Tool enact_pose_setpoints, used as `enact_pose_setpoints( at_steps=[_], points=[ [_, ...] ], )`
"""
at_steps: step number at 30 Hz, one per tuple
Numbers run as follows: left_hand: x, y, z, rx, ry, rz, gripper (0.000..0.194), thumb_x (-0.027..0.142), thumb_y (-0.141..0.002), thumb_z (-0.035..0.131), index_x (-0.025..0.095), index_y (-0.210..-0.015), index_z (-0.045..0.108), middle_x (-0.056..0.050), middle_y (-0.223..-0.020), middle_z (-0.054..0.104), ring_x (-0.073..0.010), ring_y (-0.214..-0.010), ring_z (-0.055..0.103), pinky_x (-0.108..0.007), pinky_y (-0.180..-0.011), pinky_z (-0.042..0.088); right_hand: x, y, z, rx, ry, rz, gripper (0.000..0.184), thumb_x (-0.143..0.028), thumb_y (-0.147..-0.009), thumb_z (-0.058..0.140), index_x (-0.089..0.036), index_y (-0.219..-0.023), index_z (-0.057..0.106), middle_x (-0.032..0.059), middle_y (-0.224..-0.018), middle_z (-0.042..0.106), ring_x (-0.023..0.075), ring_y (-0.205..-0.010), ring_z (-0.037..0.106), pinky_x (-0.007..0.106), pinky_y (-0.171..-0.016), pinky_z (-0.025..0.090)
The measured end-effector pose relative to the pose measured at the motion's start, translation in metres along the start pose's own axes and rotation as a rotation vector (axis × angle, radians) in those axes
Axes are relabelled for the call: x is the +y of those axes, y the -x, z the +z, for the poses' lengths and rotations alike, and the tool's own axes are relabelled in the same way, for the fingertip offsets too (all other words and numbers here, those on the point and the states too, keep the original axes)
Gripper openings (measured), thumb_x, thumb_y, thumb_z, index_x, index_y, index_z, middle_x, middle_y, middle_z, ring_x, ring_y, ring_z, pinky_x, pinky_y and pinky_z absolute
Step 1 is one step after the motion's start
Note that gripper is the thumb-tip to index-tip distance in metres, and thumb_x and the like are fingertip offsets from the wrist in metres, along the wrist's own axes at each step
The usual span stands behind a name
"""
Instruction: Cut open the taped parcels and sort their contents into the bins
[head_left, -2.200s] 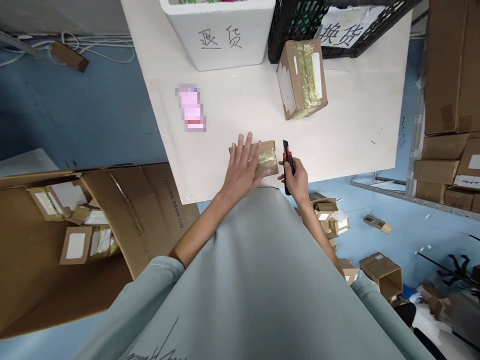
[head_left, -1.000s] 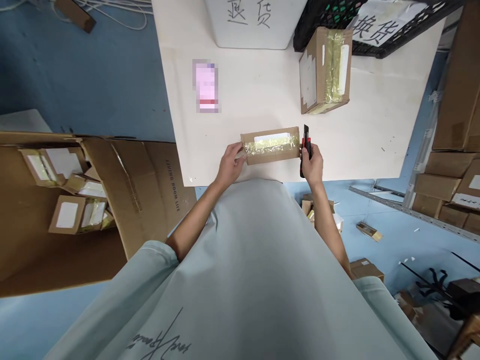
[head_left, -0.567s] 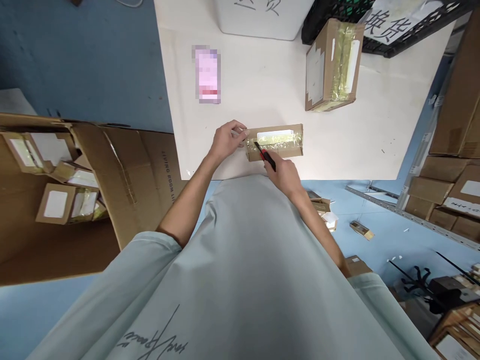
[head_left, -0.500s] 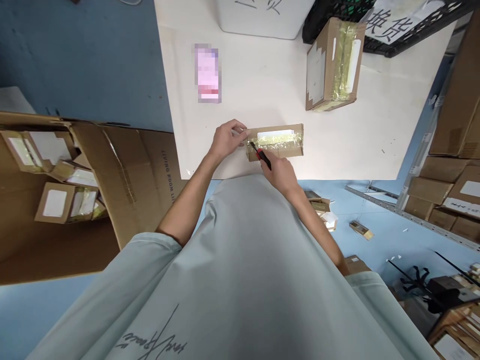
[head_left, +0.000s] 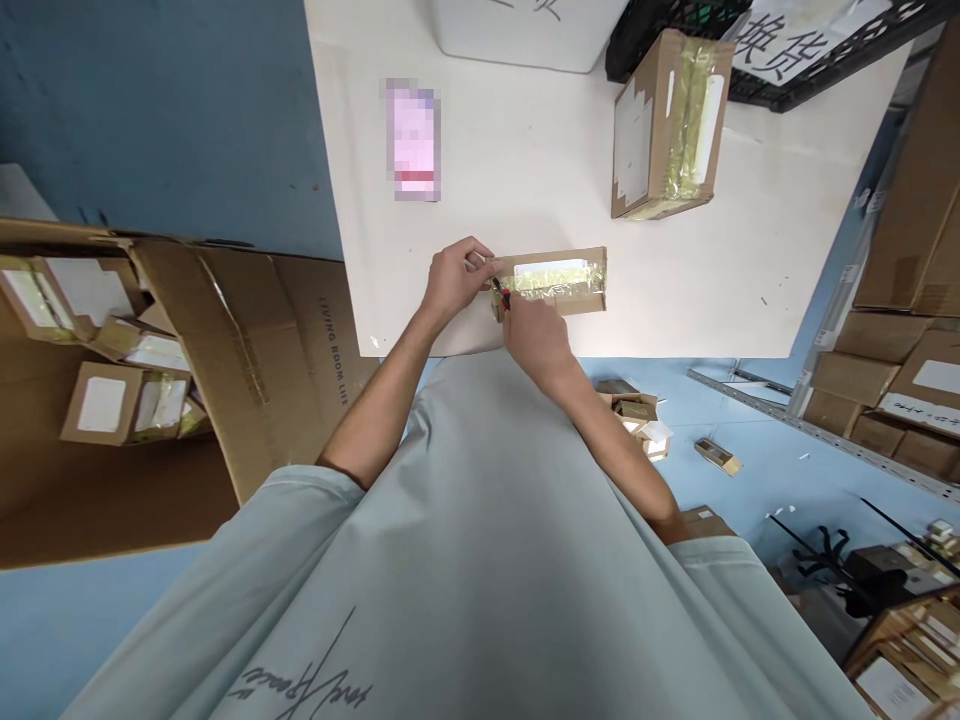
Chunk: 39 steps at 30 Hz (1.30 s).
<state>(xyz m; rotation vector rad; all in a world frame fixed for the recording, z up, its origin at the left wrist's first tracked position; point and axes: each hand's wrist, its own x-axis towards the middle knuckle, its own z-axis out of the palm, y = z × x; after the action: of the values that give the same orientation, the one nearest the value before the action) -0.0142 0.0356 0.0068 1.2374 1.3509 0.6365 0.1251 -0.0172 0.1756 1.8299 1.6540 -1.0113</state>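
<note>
Currently the small box (head_left: 559,282) lies at the table's (head_left: 697,290) near edge, its long side running left to right, within easy reach of both hands. Left hand (head_left: 456,282) at its left end, fingers curled, thumb on or by the far corner; probably steadying it, though whether it pinches cardboard I cannot tell. Right hand (head_left: 537,336) closed round a cutter (head_left: 505,298), mostly hidden, blade angled far-left, presumably for control at the end. Versus half a second ago: right hand and cutter further left, blade nearer the left thumb; box practically unmoved.
</note>
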Motion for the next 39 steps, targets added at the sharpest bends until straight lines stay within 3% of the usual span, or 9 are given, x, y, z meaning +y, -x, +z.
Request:
enact_pose_setpoints(
  at_steps=[6,12,16,22,26,33,39],
  points=[
    [0.007,0.005,0.001,0.025,-0.127,0.025,0.017,0.04,-0.097,0.082,0.024,-0.101,0.075,-0.001,-0.084,0.069,-0.019,-0.08,0.067,-0.034,-0.073,0.065,0.0,0.019,0.018,-0.126,0.091,0.032,0.046,-0.01,-0.112,0.038,-0.012,-0.148,0.066,0.0239,-0.133,0.079,0.0318,-0.125,0.077,0.039,-0.099,0.06],
    [0.012,0.011,0.0,0.041,-0.171,0.041,0.02,0.045,-0.099,0.078,0.026,-0.104,0.076,-0.001,-0.085,0.07,-0.0214,-0.086,0.069,-0.035,-0.078,0.061,0.023,0.03,0.0,-0.062,0.193,-0.057,0.053,-0.025,-0.118,0.033,-0.019,-0.167,0.052,0.0215,-0.126,0.081,0.0346,-0.115,0.078,0.041,-0.093,0.057],
    [0.013,0.013,-0.003,0.006,-0.187,0.014,0.027,0.046,-0.094,0.084,0.026,-0.111,0.076,-0.001,-0.088,0.073,-0.0217,-0.09,0.071,-0.035,-0.083,0.059,0.047,0.014,-0.012,0.019,0.302,-0.177,0.061,-0.014,-0.116,0.031,-0.024,-0.174,0.045,0.0201,-0.131,0.08,0.0327,-0.114,0.077,0.04,-0.091,0.052],
    [0.013,0.013,-0.003,-0.02,-0.206,0.005,0.03,0.037,-0.09,0.087,0.025,-0.115,0.076,-0.002,-0.097,0.075,-0.0225,-0.093,0.073,-0.038,-0.089,0.06,0.058,-0.002,-0.028,0.036,0.469,-0.273,0.061,-0.01,-0.113,0.036,-0.019,-0.172,0.049,0.0241,-0.136,0.076,0.0335,-0.12,0.073,0.04,-0.093,0.048],
    [0.011,0.013,-0.001,-0.039,-0.192,0.0,0.035,0.034,-0.086,0.091,0.025,-0.116,0.076,-0.002,-0.096,0.073,-0.0236,-0.096,0.074,-0.038,-0.09,0.061,0.053,-0.004,-0.039,-0.013,0.502,-0.301,0.056,-0.016,-0.115,0.038,-0.019,-0.169,0.051,0.0247,-0.139,0.074,0.034,-0.124,0.07,0.039,-0.093,0.046],
    [0.007,0.014,0.002,-0.011,-0.233,0.045,0.029,0.026,-0.089,0.084,0.025,-0.116,0.076,-0.002,-0.097,0.073,-0.0224,-0.093,0.07,-0.039,-0.093,0.06,0.04,-0.02,-0.042,-0.043,0.504,-0.314,0.05,-0.023,-0.116,0.038,-0.016,-0.159,0.062,0.0247,-0.133,0.074,0.0355,-0.119,0.069,0.043,-0.096,0.044],
    [0.008,0.014,0.003,-0.011,-0.276,0.047,0.025,0.025,-0.091,0.081,0.025,-0.116,0.078,-0.003,-0.098,0.072,-0.0232,-0.091,0.069,-0.04,-0.092,0.059,0.065,-0.016,-0.046,-0.008,0.48,-0.256,0.047,-0.029,-0.117,0.038,-0.014,-0.149,0.07,0.0276,-0.134,0.074,0.0406,-0.125,0.068,0.047,-0.098,0.044]
  ],
)
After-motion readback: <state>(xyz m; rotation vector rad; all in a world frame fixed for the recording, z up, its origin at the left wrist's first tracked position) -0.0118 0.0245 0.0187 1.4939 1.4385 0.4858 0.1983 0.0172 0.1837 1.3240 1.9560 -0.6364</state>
